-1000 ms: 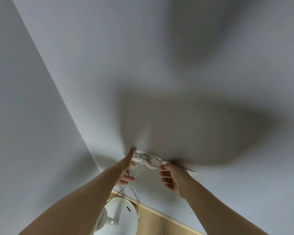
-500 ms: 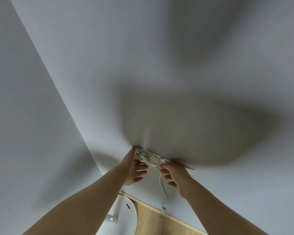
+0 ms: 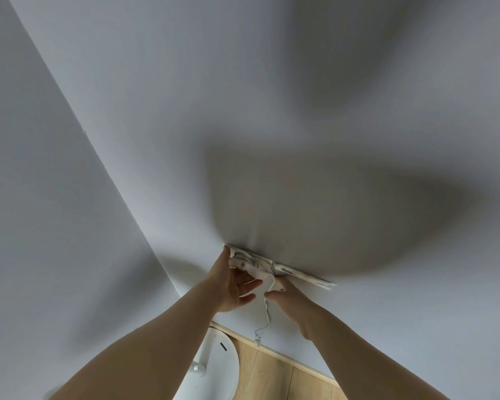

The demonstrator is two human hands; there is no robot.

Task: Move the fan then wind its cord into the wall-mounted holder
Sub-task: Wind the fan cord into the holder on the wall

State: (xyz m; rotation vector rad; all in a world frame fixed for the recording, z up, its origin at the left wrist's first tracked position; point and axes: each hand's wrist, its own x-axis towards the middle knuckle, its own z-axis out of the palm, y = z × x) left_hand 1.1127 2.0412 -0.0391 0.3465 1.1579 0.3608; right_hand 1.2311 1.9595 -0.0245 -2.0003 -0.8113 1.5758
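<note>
— So where's the fan (image 3: 214, 368) now?

— Below the holder (image 3: 274, 265), on the floor by the wall; heavy, so lift it by the stem.

— And the cord (image 3: 264, 306)?

— Thin and limp; pinch it just under the holder. The right hand (image 3: 286, 295) does so, and the left hand (image 3: 231, 281) cups the holder, fingers loose. Since half a second ago the tail hangs straighter.

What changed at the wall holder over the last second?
The right hand dropped off the holder and now pinches the cord, whose loose tail, earlier looped under the left hand, hangs straight. The left hand stayed against the holder; the fan base stayed put.
</note>
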